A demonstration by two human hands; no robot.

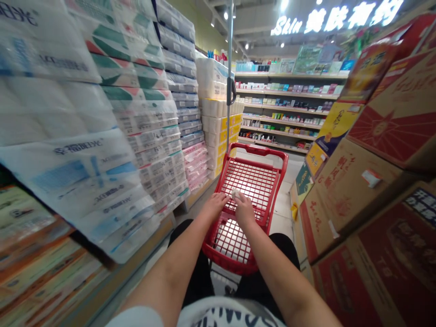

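Observation:
A red plastic shopping cart with a white-showing grid stands right in front of me, between my knees. My right hand is over its middle, with fingers closed on a small crumpled white wipe, perhaps paper or cloth. Beside it, my left hand hovers over or rests on the cart's left side; its fingers are stretched towards the wipe and appear to hold nothing. Whether the left fingertips touch the wipe or the cart is hard to tell.
Stacked packs of tissue paper line the left side. Cardboard boxes are piled close on the right. A metal pole with a black handle rises beyond the cart. Shelves of small cosmetics boxes stand at the back.

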